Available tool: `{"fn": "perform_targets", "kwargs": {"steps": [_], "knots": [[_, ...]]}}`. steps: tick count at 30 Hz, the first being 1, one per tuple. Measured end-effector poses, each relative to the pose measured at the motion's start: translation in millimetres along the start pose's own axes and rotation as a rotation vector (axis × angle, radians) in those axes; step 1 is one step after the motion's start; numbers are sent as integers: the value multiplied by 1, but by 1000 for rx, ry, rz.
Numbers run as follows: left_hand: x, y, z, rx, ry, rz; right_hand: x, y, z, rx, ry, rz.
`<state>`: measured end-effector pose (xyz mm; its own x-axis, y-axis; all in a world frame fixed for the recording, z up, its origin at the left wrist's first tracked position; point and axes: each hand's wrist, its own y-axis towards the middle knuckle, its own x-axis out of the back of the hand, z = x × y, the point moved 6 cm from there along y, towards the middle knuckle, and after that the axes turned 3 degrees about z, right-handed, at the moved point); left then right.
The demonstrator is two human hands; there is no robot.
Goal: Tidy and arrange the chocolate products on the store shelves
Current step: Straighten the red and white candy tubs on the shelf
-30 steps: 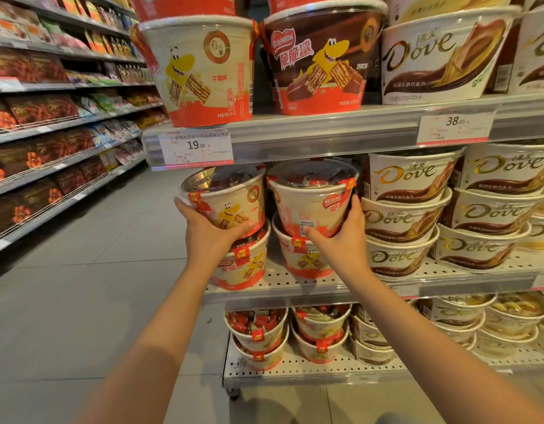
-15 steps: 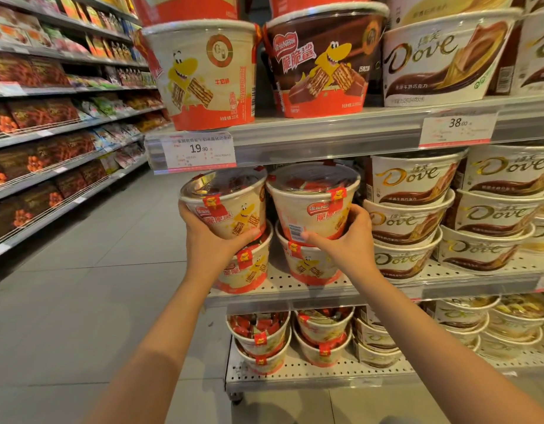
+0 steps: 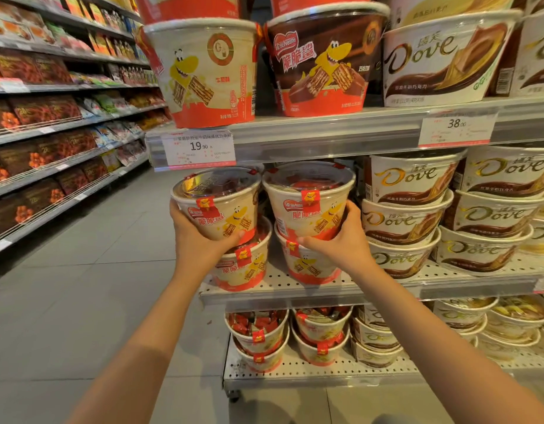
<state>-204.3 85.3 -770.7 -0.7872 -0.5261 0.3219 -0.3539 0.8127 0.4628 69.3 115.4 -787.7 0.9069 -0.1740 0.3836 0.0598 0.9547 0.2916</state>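
Cream-and-red wafer tubs are sitting stacked two high on the middle shelf (image 3: pixel 295 293), under the 19.90 price tag (image 3: pixel 199 148). Your left hand (image 3: pixel 194 237) is cupping the upper left tub (image 3: pixel 217 203) from below, thumb curled round its base, and your right hand (image 3: pixel 345 240) is gripping the upper right tub (image 3: pixel 309 200) the same way. Both are resting on lower tubs, with Dove tubs (image 3: pixel 408 206) stacked just beside on the right.
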Motion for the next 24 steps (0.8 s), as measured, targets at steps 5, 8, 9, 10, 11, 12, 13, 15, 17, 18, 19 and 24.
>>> {"fn": "perform_targets", "kwargs": {"steps": [5, 8, 9, 10, 11, 12, 13, 15, 17, 18, 19, 24], "knots": [[-7, -6, 11, 103, -89, 14, 5, 2, 0, 56, 57, 3], [-14, -8, 14, 130, -98, 13, 4, 7, 4, 99, -65, -21], [-14, -8, 15, 123, -85, 2, 3, 8, 3, 96, -94, -26], [-14, -9, 15, 114, -76, -11, 4, 8, 3, 97, -103, -41], [-14, -10, 16, 105, -73, -22, 4, 7, 3, 92, -103, -69], [-14, -10, 17, 97, -74, -30, 5, 5, 3, 89, -104, -105], [-14, -11, 17, 89, -76, -37, 6, 3, 2, 84, -106, -146], [-14, -13, 17, 73, -81, -51, 8, -1, 2, 72, -97, -218], [-13, -13, 18, 64, -84, -60, 9, -5, 1, 59, -79, -262], [-14, -13, 18, 62, -82, -59, 9, -7, 1, 56, -77, -271], [-14, -13, 18, 62, -79, -57, 8, -8, 1, 58, -77, -273], [-14, -11, 21, 62, -77, -45, -2, -9, -3, 61, 51, -114]]}}
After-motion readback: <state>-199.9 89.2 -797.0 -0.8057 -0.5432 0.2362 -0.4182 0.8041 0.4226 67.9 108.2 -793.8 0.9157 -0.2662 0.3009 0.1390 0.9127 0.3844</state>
